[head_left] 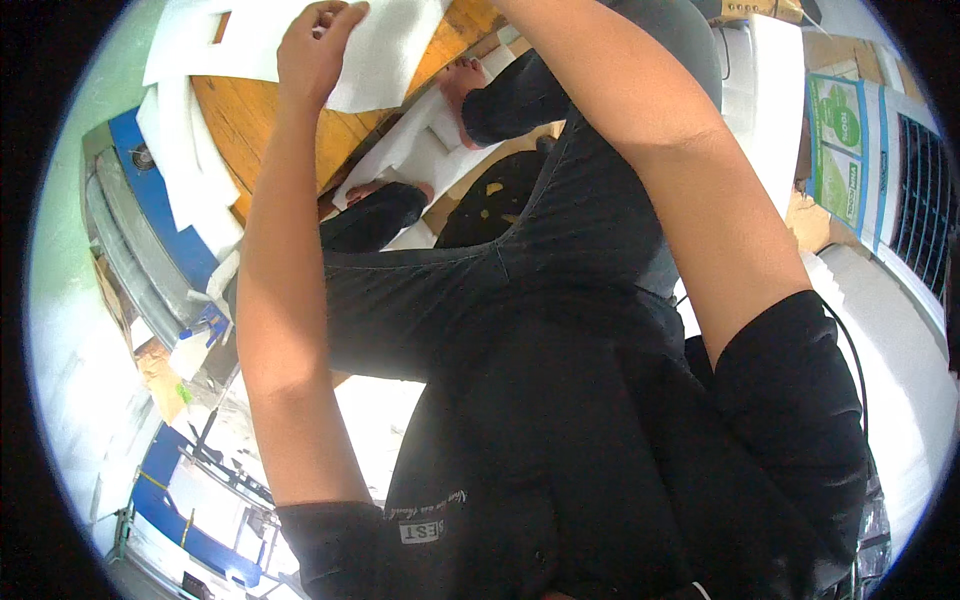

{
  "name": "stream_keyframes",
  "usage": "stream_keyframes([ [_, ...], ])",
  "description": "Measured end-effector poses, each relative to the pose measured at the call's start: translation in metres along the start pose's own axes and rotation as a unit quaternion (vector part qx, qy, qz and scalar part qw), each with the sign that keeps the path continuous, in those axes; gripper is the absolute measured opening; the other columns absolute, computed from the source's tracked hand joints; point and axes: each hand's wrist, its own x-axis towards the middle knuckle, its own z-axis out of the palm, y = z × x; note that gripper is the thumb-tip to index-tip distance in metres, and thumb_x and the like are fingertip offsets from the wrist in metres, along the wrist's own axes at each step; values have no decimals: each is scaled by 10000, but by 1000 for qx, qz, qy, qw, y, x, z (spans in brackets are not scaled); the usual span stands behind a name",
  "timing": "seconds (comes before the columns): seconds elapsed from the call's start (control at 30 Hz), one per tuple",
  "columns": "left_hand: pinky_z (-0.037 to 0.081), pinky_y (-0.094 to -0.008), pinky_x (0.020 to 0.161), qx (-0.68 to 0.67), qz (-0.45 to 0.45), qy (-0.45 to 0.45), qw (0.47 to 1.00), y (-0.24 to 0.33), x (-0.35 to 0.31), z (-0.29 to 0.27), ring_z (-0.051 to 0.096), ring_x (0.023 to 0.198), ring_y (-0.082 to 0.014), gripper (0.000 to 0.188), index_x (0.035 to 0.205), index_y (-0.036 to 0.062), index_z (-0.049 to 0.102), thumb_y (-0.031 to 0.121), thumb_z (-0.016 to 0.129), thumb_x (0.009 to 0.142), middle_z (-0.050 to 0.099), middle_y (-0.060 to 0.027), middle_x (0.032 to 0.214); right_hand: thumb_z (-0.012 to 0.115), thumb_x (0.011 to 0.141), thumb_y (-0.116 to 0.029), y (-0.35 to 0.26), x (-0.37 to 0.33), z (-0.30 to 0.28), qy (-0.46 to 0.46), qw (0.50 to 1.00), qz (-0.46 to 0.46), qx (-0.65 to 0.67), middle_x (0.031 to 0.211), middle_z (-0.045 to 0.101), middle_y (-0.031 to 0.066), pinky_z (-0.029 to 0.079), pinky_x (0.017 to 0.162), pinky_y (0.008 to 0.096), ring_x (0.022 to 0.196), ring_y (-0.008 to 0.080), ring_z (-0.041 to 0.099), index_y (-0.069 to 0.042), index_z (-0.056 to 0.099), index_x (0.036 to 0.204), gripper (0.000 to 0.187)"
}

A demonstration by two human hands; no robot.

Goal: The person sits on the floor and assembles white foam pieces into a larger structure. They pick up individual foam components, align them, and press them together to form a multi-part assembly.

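At the top of the head view my left hand is closed, its fingers curled in toward the thumb. What the fingertips hold, if anything, cannot be made out. Beneath and beside it a thin white sheet lies over the wooden tabletop, its lower corner reaching toward the table's edge. Another white sheet spreads to the left of the hand. Only my right forearm shows, running out past the top edge. The right hand itself is beyond the picture.
Long white strips hang at the table's left side. Below the table are my bare feet and white foam-like pieces. A green, white and blue printed package stands at right. A black cable runs down near my right sleeve.
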Motion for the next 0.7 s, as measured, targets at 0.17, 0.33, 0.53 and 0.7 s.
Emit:
stream_keyframes([
  [0.17,536,-497,972,235,88,-16,968,-16,-22,28,696,1093,-423,753,1206,2,719,661,711,841,710,-281,1153,383,1075,-634,-30,-33,13,2,1000,7,17,1331,669,175,419,1099,379,1227,256,603,40,646,1343,773],
  [0.33,522,-528,989,254,28,-34,966,4,-29,32,655,1138,-470,671,1236,-35,659,549,687,909,692,-287,1202,366,1067,-664,-40,-62,16,19,996,81,17,1377,647,151,412,1107,366,1243,257,589,39,611,1388,811],
  [0.53,538,-497,920,223,65,40,972,1,-42,43,651,1053,-431,471,1161,-47,588,327,732,915,642,-232,1093,342,1055,-696,-45,-63,20,8,993,113,24,1352,653,141,434,1081,370,1223,236,591,29,598,1398,843],
  [0.7,538,-491,917,209,98,98,968,0,-48,51,657,1032,-438,434,1145,-58,613,279,722,896,648,-255,1127,329,1072,-658,-55,-68,26,-20,982,154,109,1383,640,137,430,1090,375,1243,251,585,36,584,1415,815],
])
